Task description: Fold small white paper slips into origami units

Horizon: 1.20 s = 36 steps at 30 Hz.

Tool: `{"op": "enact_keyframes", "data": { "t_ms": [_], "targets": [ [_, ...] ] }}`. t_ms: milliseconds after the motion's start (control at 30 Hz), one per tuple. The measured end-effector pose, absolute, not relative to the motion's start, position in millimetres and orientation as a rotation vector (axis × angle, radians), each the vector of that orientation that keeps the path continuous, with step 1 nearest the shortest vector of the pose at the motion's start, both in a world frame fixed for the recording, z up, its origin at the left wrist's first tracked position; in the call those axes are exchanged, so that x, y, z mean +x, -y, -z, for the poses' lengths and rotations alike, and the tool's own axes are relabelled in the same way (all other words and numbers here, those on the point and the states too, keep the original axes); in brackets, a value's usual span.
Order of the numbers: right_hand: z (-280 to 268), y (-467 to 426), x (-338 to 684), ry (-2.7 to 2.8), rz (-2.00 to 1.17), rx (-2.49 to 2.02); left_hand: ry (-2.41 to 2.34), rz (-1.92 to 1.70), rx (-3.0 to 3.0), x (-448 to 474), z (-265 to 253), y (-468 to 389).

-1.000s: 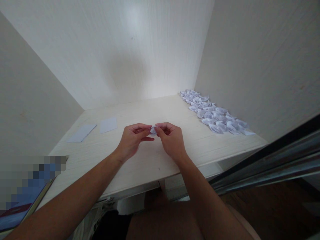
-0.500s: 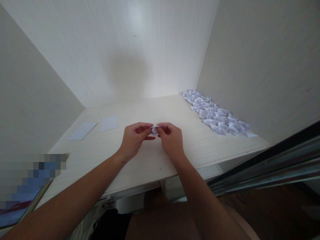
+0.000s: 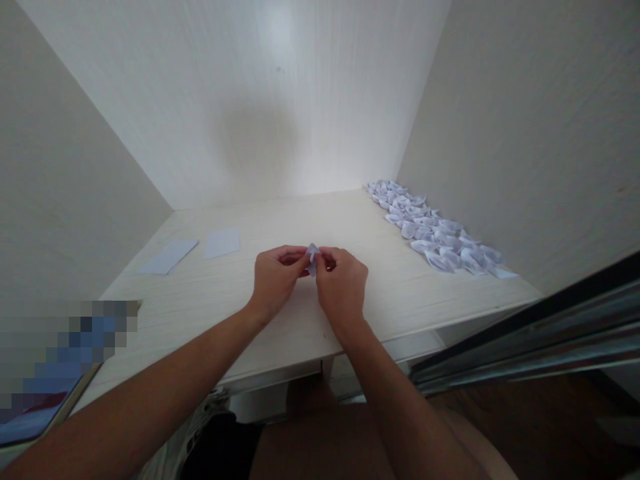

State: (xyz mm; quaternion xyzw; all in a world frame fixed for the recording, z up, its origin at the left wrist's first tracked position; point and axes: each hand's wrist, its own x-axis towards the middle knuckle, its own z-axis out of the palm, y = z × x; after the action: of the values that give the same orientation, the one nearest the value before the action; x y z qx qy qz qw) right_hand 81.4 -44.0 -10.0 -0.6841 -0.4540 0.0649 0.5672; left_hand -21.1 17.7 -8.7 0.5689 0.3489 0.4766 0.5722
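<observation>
Between my two hands is a small piece of folded white paper [image 3: 313,251], held over the middle of the desk. My left hand [image 3: 278,275] pinches its left side with thumb and fingers. From the right, my right hand [image 3: 343,279] grips the other side, thumb pressed on the near face. Fingers hide much of the paper; a pointed top edge shows above them and a bit below.
Many folded white paper pieces [image 3: 435,230] lie in rows along the right wall. At the left are a stack of white paper [image 3: 169,257] and another paper sheet [image 3: 223,243]. A blurred-out framed object [image 3: 65,373] sits at the near left. The desk's front edge [image 3: 390,335] is close to me.
The paper has been turned or folded so that its point now stands up between my fingers. My hands have drawn slightly closer together, and the view has shifted a little.
</observation>
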Motion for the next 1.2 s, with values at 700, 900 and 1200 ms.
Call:
{"op": "enact_keyframes", "data": {
  "t_ms": [700,900,1200],
  "targets": [
    [17,34,98,0.875,-0.612,-1.401,-0.770,-1.171,1.456,-22,5,-20],
    [5,40,101,1.003,-0.428,-1.608,-0.824,-1.234,1.732,-25,10,-20],
    [18,38,107,1.011,-0.602,-1.432,-0.784,-1.152,1.522,-26,9,-24]
  ]
}}
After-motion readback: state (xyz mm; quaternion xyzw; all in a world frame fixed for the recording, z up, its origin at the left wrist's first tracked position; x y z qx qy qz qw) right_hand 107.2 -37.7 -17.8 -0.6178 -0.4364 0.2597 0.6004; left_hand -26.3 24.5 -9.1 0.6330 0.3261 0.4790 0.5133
